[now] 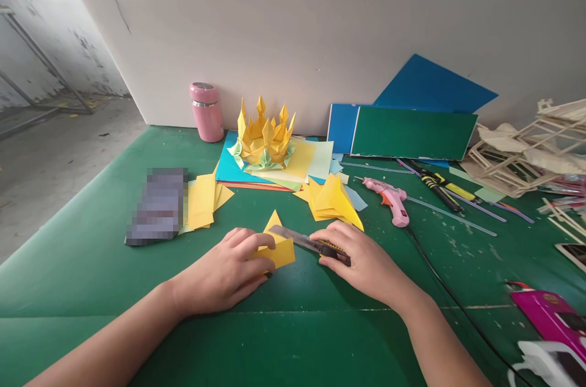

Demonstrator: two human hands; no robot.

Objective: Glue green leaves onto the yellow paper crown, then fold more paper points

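Note:
My right hand [354,253] grips a box cutter [311,243] whose long blade is slid out. The blade points left and lies across a folded piece of yellow paper [281,253], whose tip rises to a triangle. Curled fingers of my left hand [233,268] hold that paper at its left side, hiding part of it. Beyond the right hand is a pile of yellow paper pieces [332,199], some pointed. Further back stands a folded paper crown [264,137] in yellow with pale green parts at its base.
Stacked coloured sheets [315,155] lie under the crown, near a pink flask [207,112]. Yellow rectangles [201,201] sit beside a blurred dark item [159,207]. At right are a pink glue gun [389,199] with its cord, pliers [439,188], boards [414,133] and a wooden stick model [517,155].

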